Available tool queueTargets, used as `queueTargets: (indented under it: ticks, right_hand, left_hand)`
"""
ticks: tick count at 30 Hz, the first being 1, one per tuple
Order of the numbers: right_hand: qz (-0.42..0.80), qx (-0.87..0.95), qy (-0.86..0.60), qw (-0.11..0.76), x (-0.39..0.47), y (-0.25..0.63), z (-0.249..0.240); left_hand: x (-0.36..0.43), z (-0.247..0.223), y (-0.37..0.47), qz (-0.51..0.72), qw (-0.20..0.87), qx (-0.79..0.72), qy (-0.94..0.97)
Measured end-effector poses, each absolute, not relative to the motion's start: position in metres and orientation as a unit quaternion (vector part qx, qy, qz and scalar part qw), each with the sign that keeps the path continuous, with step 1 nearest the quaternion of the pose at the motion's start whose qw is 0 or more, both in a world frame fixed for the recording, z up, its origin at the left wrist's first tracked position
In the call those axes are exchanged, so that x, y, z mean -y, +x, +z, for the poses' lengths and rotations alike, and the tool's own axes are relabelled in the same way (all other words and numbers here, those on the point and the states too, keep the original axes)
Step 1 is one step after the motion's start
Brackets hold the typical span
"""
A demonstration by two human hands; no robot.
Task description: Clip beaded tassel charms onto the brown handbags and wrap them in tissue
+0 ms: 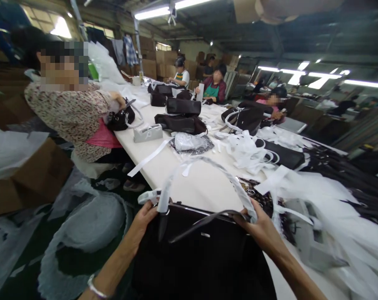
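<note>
A black handbag point(204, 262) is held upright in front of me, with a small metal plate on its front. My left hand point(147, 216) is closed on its upper left corner, beside the foot of a handle. My right hand point(259, 223) grips the upper right corner, with the thumb near the handle's foot. One handle point(201, 160), wrapped in whitish film, arches above the opening. The other handle point(204, 221) is dark and droops across the front. Fingers behind the bag are partly hidden.
Black bags point(182, 106), white wrapping strips point(248, 152) and a plastic-wrapped bundle point(192, 143) lie on the white table point(145, 156). A co-worker point(70, 104) handles a dark bag at the left. A roll of film point(91, 221) and a cardboard box point(35, 175) stand on the floor.
</note>
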State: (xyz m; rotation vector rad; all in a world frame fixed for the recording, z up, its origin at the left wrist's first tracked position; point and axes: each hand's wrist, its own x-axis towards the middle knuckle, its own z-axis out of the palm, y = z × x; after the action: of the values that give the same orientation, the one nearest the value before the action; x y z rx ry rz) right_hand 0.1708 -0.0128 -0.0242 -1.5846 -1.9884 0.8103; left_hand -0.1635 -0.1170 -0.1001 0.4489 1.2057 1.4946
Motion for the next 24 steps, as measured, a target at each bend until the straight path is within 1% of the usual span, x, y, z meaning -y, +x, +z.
queueTargets:
  ticks: [2, 4, 6, 8, 10, 11, 13, 15, 17, 19, 22, 24]
  right_hand:
    - [0.267, 0.708, -0.620, 0.207, 0.009, 0.191, -0.027]
    - [0.233, 0.698, -0.654, 0.177, 0.004, 0.206, -0.038]
    - [0.191, 0.700, -0.675, 0.138, 0.001, 0.217, -0.055]
    - [0.124, 0.708, -0.688, 0.100, 0.001, 0.224, -0.074]
    - [0.050, 0.723, -0.684, 0.081, 0.004, 0.226, -0.087]
    - [0.014, 0.736, -0.671, 0.086, 0.005, 0.225, -0.090]
    - [-0.028, 0.774, -0.621, 0.121, 0.006, 0.219, -0.090]
    - [-0.011, 0.815, -0.556, 0.162, 0.003, 0.207, -0.083]
    - [0.046, 0.842, -0.509, 0.171, -0.005, 0.191, -0.077]
    - [0.090, 0.853, -0.498, 0.131, -0.017, 0.174, -0.075]
    - [0.110, 0.851, -0.512, 0.051, -0.035, 0.155, -0.083]
    - [0.109, 0.841, -0.529, 0.035, -0.044, 0.152, -0.091]
  left_hand:
    - [0.110, -0.075, -0.154, 0.638, 0.525, -0.492, 0.273]
    - [0.095, -0.063, -0.143, 0.586, 0.509, -0.513, 0.365]
    - [0.075, -0.064, -0.134, 0.453, 0.448, -0.605, 0.477]
    - [0.057, -0.072, -0.127, 0.297, 0.350, -0.689, 0.561]
    - [0.044, -0.081, -0.127, 0.201, 0.283, -0.725, 0.595]
    - [0.039, -0.084, -0.130, 0.182, 0.270, -0.729, 0.602]
    - [0.031, -0.086, -0.141, 0.169, 0.283, -0.724, 0.606]
    - [0.023, -0.084, -0.154, 0.167, 0.316, -0.728, 0.586]
    - [0.013, -0.083, -0.162, 0.176, 0.331, -0.742, 0.555]
    - [-0.002, -0.082, -0.159, 0.177, 0.304, -0.758, 0.549]
    - [-0.031, -0.085, -0.136, 0.160, 0.247, -0.763, 0.575]
    - [-0.049, -0.086, -0.115, 0.139, 0.218, -0.760, 0.597]
